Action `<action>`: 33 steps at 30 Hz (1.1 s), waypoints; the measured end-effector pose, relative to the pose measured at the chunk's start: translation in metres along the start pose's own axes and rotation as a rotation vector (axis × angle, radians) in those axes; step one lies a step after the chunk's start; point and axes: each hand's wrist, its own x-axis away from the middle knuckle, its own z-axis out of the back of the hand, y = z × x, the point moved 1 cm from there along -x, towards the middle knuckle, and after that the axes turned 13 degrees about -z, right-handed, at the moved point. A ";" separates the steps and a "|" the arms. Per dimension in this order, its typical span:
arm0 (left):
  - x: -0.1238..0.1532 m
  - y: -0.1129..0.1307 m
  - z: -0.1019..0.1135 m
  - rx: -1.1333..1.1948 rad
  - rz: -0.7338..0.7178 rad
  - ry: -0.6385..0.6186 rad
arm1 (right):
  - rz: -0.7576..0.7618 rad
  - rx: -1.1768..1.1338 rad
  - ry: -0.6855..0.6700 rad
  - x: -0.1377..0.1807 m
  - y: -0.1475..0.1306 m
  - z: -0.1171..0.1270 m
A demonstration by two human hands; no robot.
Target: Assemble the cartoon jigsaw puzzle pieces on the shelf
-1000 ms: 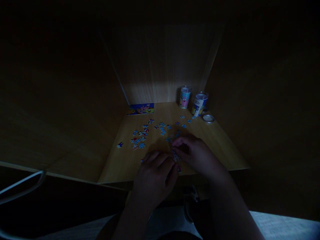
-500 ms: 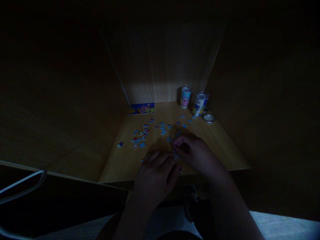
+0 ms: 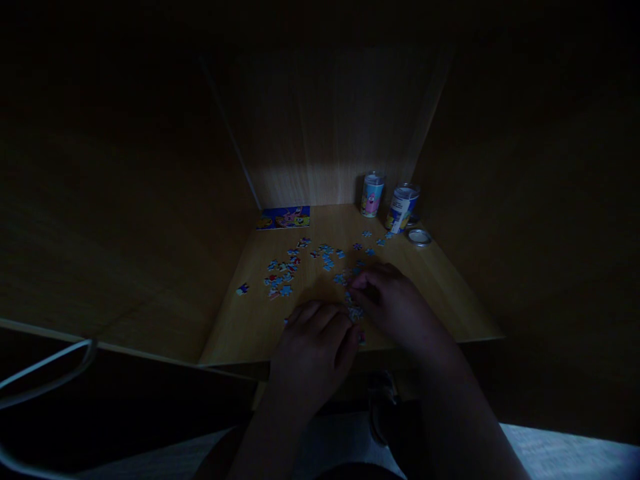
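My right hand (image 3: 387, 293) is closed in a pinch, thumb and forefinger together on a small jigsaw puzzle piece mostly hidden by the fingertips. Just below those fingertips lies a cluster of light puzzle pieces (image 3: 355, 313), which look joined. On the board's near edge rests my left hand (image 3: 315, 333), fingers curled, its thumb and forefinger closing on the lower end of that cluster; what exactly they grip is partly covered. Loose blue puzzle pieces (image 3: 339, 279) lie just beyond the right fingertips. The light is dim.
Several mixed puzzle pieces (image 3: 286, 290) lie to the left, one stray piece (image 3: 243, 289) farther out. A cartoon picture card (image 3: 283, 217) sits at the back left. Two printed cans (image 3: 371, 197) stand at the back right, beside a round lid (image 3: 419, 237). Wooden walls (image 3: 330, 147) enclose the shelf.
The right hand has shifted very slightly to the right and up, still in a pinch near the cluster. My left hand stays nearly in place. The view has moved a touch.
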 end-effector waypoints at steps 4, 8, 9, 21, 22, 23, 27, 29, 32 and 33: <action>0.000 0.000 0.000 -0.003 0.000 0.002 | -0.004 0.018 0.014 0.000 -0.001 0.001; -0.001 0.001 0.001 -0.011 -0.004 0.006 | -0.010 0.029 0.004 -0.001 -0.001 0.000; -0.001 0.001 0.001 -0.012 -0.005 0.005 | -0.011 0.030 -0.002 -0.001 0.000 0.000; 0.000 0.001 -0.001 -0.015 0.010 -0.007 | -0.005 0.045 -0.001 -0.001 -0.001 0.000; 0.000 0.001 -0.001 -0.015 0.011 -0.006 | -0.004 0.044 0.001 -0.001 -0.001 0.000; 0.000 0.001 -0.001 -0.015 0.011 -0.004 | -0.006 0.044 -0.001 -0.001 -0.001 0.000; -0.001 0.000 -0.001 -0.020 0.006 0.001 | -0.014 0.046 -0.012 -0.001 -0.002 0.000; -0.001 0.001 -0.001 -0.026 0.003 0.010 | -0.011 0.040 -0.001 -0.001 -0.001 0.000; -0.001 0.001 -0.002 -0.028 0.002 0.011 | -0.008 0.038 -0.001 -0.001 -0.001 0.000; -0.001 0.001 -0.002 -0.025 0.004 0.009 | -0.011 0.039 -0.004 -0.001 -0.001 0.000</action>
